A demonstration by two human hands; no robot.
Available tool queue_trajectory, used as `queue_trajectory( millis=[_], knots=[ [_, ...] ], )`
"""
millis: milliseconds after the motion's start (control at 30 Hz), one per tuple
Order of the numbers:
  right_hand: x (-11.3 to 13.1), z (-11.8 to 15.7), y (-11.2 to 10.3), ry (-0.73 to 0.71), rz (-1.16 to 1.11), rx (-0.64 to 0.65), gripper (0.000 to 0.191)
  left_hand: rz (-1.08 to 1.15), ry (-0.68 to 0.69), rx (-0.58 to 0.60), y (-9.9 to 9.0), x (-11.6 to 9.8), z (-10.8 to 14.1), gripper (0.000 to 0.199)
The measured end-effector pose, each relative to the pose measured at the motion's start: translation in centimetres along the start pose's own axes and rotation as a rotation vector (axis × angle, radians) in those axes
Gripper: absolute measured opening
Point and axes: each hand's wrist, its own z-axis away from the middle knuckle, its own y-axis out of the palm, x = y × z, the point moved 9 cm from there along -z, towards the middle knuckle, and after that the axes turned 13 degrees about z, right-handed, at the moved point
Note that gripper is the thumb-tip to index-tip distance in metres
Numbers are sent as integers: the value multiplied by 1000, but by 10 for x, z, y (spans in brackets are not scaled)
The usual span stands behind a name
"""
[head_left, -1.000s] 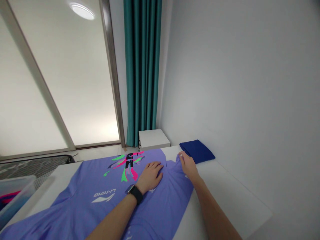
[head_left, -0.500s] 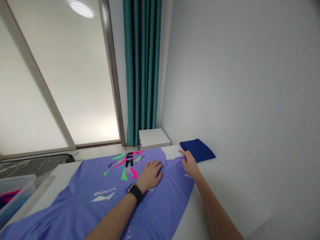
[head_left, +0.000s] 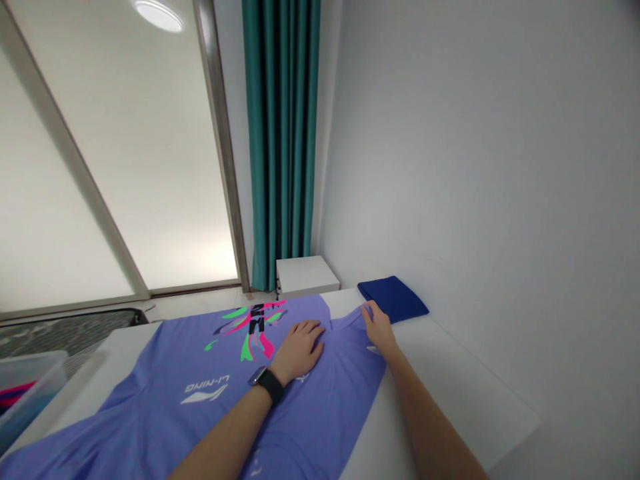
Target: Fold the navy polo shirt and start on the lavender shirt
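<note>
1. Two grips working, head view: lavender Li-Ning T-shirt [head_left: 145, 413] lies spread across the white bench [head_left: 450, 387].
2. Your left grip [head_left: 299, 352] is open, palm flat, pinning the fabric smooth.
3. Your right grip [head_left: 380, 331] sits at the shirt's edge; hold unclear. Folded navy cloth [head_left: 393, 298] just beyond.

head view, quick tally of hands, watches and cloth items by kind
hands: 2, left hand and right hand
shirts: 1, purple Li-Ning shirt
folded cloths: 1, navy folded cloth
watches: 1, black-strapped watch
total: 5
</note>
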Motion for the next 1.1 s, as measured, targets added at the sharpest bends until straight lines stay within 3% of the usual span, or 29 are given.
queue_trajectory(
  millis=[167,367,533,733,1100],
  knots=[
    [4,2,4,-16,-29,3,26,-15,-29,24,-5,-2,-10,35],
    [11,4,0,-48,-61,-29,25,60,-40,22,-15,-3,-49,35],
    [18,5,-4,-87,-79,-46,26,151,6,14,2,-8,-74,35],
    [17,5,-6,-78,-57,-56,27,257,-12,-42,19,-2,-80,26],
    [-9,1,-8,67,81,-99,42,478,-8,-139,12,7,-78,21]
  ],
)
